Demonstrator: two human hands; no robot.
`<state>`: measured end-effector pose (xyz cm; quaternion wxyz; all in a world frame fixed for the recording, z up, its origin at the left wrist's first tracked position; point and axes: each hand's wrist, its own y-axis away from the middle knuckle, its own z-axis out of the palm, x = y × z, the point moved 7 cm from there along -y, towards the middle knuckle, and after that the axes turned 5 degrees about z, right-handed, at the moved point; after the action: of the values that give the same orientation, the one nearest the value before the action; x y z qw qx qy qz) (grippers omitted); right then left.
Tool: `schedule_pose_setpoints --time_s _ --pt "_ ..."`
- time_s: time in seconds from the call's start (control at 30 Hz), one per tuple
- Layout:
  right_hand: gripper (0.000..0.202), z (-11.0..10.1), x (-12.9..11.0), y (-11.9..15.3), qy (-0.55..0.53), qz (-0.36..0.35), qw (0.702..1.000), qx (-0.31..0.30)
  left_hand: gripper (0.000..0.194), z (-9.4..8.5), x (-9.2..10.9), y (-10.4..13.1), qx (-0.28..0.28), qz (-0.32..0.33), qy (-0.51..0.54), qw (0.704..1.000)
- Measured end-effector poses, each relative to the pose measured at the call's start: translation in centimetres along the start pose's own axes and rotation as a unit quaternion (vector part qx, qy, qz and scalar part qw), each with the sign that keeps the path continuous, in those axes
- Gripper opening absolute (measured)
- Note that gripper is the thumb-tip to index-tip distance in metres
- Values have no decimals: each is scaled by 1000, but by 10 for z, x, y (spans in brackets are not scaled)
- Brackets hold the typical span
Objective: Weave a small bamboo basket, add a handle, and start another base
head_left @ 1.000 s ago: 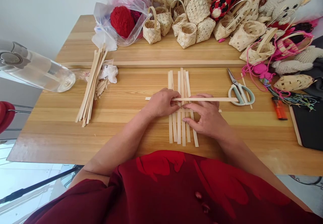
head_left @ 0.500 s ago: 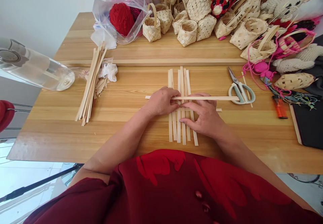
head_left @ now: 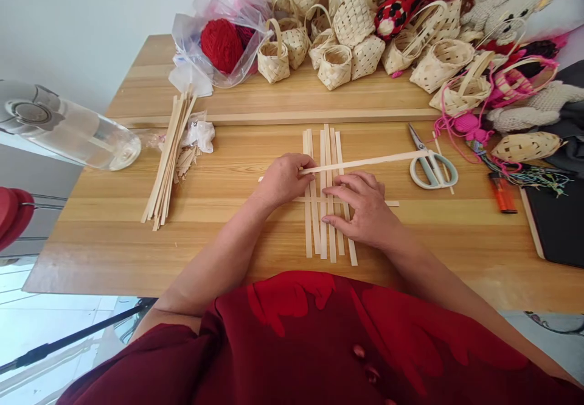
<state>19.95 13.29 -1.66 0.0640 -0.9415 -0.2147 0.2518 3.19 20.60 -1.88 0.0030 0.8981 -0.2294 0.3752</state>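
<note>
Several pale wooden strips (head_left: 323, 235) lie side by side on the table, running away from me. A crosswise strip (head_left: 391, 203) passes through them, partly hidden by my hands. Between thumb and fingers, my left hand (head_left: 287, 179) pinches a long strip (head_left: 365, 162) that slants up to the right over the others, its far end above the scissors' handles. My right hand (head_left: 360, 204) rests on the lengthwise strips with fingers spread, its fingertips touching them near the crosswise strip, and grips nothing that I can see.
Scissors (head_left: 429, 162) lie to the right, near an orange lighter (head_left: 503, 192). A bundle of strips (head_left: 168, 162) and a clear bottle (head_left: 68, 125) are on the left. Along the back stand small woven baskets (head_left: 335, 67) and red yarn (head_left: 221, 46) in a plastic bag.
The strip in my left hand has tilted, its right part rising away from the crossing. My right hand's fingers have come off that strip and spread apart. The view has shifted slightly.
</note>
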Motion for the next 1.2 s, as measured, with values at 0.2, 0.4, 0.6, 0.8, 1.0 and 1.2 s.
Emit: schedule_pose_setpoints --time_s 0.2,0.4,0.6,0.8,1.0,1.2 --pt "44 -2 1 -1 -1 4 1000 1 12 -13 14 5 12 -20 -39 999" --pt "45 -3 1 0 2 13 1000 13 17 -20 22 26 38 26 -85 995" --pt "42 0 -1 -2 -14 -14 1000 5 33 -10 18 42 16 113 -76 991" --pt "36 2 -2 -1 22 -18 1000 5 43 -7 19 41 -22 125 -67 990" --pt "39 4 -6 1 28 -24 999 5 43 -2 26 42 -37 129 -66 989" --pt "42 3 -7 -1 6 -48 999 11 44 2 24 41 -47 145 -61 986"
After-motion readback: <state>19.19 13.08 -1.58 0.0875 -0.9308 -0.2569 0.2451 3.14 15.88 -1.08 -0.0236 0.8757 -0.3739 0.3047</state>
